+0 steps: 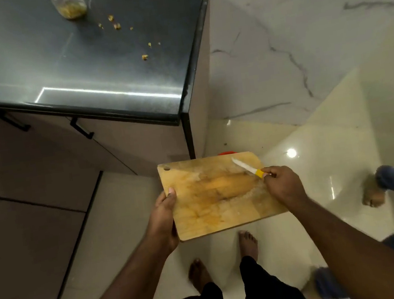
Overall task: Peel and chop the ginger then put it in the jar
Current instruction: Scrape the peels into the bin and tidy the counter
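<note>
Off the counter (103, 68), the cutting board (213, 197) is gripped by the left hand (163, 220); right hand (282, 185) pinches the knife (246, 166). Chopped ginger fills the jar (68, 4) — though about 6 stray bits (117, 26) risk being left behind.

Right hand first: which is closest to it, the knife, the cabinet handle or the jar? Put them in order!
From the right hand, in the head view:
1. The knife, held in that hand, its blade over the cutting board.
2. The cabinet handle, up and to the left, under the counter edge.
3. The jar, at the far top left on the countertop.
</note>
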A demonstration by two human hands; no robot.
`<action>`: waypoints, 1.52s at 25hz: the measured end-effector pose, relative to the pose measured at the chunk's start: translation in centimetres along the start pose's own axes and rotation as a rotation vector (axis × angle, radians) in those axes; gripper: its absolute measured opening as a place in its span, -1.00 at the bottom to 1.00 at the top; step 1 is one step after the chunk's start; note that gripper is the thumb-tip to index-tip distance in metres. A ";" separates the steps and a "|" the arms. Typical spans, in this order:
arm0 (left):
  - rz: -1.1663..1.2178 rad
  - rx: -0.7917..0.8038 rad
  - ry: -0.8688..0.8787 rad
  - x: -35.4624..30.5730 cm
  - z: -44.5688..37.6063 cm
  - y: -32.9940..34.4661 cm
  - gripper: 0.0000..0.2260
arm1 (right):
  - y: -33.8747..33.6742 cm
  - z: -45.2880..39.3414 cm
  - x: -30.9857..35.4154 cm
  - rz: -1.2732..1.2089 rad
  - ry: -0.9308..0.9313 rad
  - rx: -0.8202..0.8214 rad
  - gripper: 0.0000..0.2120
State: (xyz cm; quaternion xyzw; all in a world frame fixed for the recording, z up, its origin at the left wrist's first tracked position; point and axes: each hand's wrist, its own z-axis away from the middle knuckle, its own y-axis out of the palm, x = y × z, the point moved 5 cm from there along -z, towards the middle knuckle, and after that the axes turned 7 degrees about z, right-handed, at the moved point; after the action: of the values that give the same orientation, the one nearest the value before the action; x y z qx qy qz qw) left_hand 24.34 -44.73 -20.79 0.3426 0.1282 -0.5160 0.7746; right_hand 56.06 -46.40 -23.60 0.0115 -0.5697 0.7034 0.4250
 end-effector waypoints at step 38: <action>-0.733 -0.361 0.555 -47.0 -8.3 -15.8 -0.80 | 8.8 -3.5 45.0 -0.096 -0.424 -0.080 -0.63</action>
State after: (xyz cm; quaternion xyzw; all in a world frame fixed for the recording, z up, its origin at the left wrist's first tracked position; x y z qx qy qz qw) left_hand -8.87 -9.43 -7.22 0.2598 0.5291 -0.6134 0.5256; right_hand 23.57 -17.17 -9.23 0.1691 -0.6726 0.6410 0.3287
